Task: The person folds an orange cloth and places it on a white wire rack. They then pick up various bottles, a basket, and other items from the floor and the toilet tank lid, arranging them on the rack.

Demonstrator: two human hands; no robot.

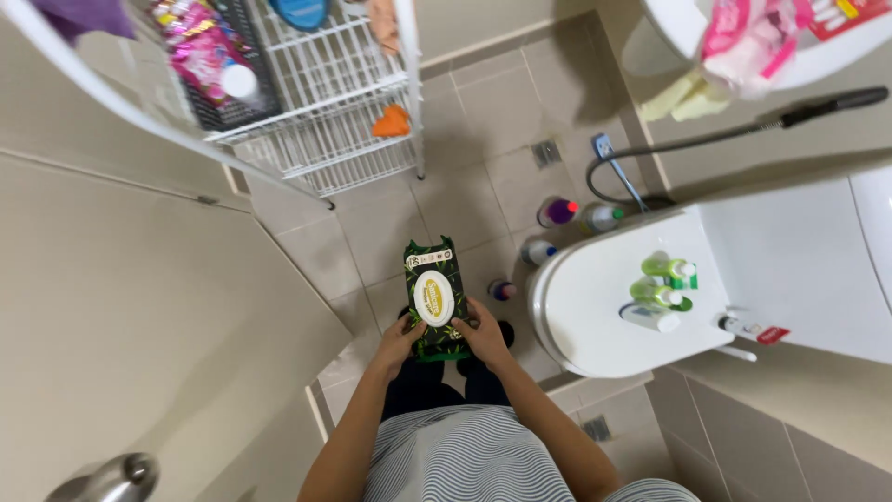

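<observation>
In the middle of the frame I hold a dark green wipes pack (435, 299) with both hands. My left hand (400, 342) grips its lower left edge, fingers closed around it; my right hand (482, 333) clamps the lower right side. I think the soft pack could slip and fall on the tiled floor (483, 158) near the small bottles (557, 212), because only the bottom end is gripped.

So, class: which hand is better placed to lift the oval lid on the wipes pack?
Probably the right hand: its fingertips lie beside the oval lid, while the left hand steadies the wipes pack lower down.
</observation>
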